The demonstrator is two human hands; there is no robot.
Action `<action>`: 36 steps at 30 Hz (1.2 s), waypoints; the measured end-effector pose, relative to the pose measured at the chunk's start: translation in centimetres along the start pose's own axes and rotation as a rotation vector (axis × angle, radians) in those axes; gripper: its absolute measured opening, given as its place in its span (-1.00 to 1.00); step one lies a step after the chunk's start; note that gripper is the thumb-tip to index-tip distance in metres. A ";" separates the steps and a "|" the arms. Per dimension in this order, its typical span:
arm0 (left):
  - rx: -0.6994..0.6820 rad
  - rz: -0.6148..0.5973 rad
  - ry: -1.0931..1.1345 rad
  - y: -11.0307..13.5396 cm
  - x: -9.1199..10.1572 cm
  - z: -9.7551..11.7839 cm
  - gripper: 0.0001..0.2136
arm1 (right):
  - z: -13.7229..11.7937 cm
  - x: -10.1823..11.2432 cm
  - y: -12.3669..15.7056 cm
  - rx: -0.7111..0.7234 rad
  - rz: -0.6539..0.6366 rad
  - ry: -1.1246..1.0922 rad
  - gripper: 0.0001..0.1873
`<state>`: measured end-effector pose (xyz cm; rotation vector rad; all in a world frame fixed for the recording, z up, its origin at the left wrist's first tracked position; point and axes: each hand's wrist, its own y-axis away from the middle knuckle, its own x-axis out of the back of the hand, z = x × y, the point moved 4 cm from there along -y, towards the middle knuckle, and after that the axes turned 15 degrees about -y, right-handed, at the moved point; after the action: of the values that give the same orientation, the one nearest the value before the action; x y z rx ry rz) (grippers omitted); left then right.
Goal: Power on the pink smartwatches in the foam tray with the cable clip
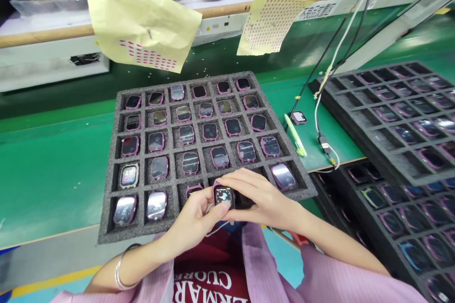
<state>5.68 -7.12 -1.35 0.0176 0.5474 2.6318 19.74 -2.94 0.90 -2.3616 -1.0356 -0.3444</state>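
A pink-cased smartwatch body with a lit screen sits between both my hands, just above the near edge of a dark foam tray. My left hand pinches it from below and the left. My right hand closes over it from the right, fingers curled round its case. A thin cable runs from the watch down under my left hand. The tray's cells hold several more pink watch bodies, one per cell.
Stacked foam trays with more watches stand at the right. A lone watch, a green pen and cables lie on the green mat. Yellow sticker sheets hang from the back shelf.
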 end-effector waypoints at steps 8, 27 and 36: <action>-0.011 -0.021 -0.099 -0.1 -0.2 0.3 -0.74 | -1.1 1.9 0.0 -0.036 0.028 0.030 -0.56; 0.029 -0.120 -0.006 -1.2 -2.2 1.6 -0.78 | -0.5 9.9 4.9 -0.410 -0.259 0.659 -0.57; 0.017 -0.159 -0.002 -1.3 -2.1 1.1 -0.72 | -2.6 9.9 4.2 -0.324 -0.038 0.345 -0.64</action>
<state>8.22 -6.57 -0.70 -0.0170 0.5476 2.4721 29.51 -0.77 5.71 -2.4392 -0.9124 -0.9605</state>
